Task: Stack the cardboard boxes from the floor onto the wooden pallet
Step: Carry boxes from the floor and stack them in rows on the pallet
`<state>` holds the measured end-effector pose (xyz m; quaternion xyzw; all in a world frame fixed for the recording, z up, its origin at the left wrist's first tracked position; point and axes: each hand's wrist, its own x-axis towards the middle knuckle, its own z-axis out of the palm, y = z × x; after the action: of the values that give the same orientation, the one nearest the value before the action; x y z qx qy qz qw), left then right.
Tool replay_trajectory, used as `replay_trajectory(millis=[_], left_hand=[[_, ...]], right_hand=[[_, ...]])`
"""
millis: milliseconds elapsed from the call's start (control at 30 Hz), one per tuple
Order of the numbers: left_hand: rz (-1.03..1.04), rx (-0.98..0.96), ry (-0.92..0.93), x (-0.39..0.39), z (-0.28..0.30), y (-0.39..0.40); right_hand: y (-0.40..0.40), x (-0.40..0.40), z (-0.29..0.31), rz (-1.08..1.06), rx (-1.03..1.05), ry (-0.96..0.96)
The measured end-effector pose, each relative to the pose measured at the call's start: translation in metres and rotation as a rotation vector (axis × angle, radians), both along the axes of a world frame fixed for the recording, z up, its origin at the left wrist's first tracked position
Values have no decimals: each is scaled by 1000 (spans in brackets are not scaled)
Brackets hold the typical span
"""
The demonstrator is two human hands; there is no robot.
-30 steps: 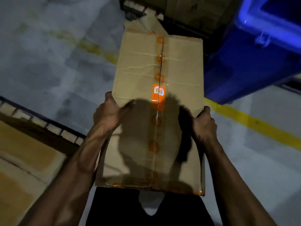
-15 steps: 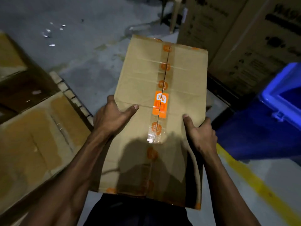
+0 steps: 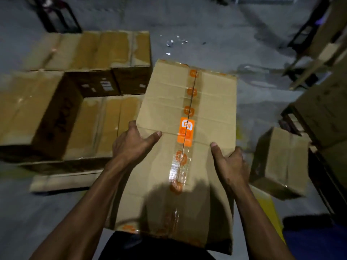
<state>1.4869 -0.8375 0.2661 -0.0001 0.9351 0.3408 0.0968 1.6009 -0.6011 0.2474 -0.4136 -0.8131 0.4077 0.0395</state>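
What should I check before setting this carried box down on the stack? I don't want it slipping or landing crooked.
1. Left hand grips the carried box at its side edge: ok.
2. Right hand grips the opposite edge: ok.
3. Tape seam closed along the top: ok.
4. Low stacked boxes offer a flat landing spot on the left: ok.
5. Wooden pallet edge visible below the stack: ok.
6. Box underside condition: cannot tell.
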Motion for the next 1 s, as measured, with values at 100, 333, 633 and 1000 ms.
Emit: replay_trajectory(millis=[100,333,633,1000], left_hand=[[91,78,-22,-11,-2,-38],[256,133,-62,-58,-20,-144],[221,-78,-102,-134,-34,-271],[274,-117,-132,-178,-49,-315]], right_hand=[[-27,-33,1,87,0,-16],[-121,-114,-8,235,31,-29],[-250,-202,-36,260,-8,-131],[-289,-265,-55,316,24,-194]])
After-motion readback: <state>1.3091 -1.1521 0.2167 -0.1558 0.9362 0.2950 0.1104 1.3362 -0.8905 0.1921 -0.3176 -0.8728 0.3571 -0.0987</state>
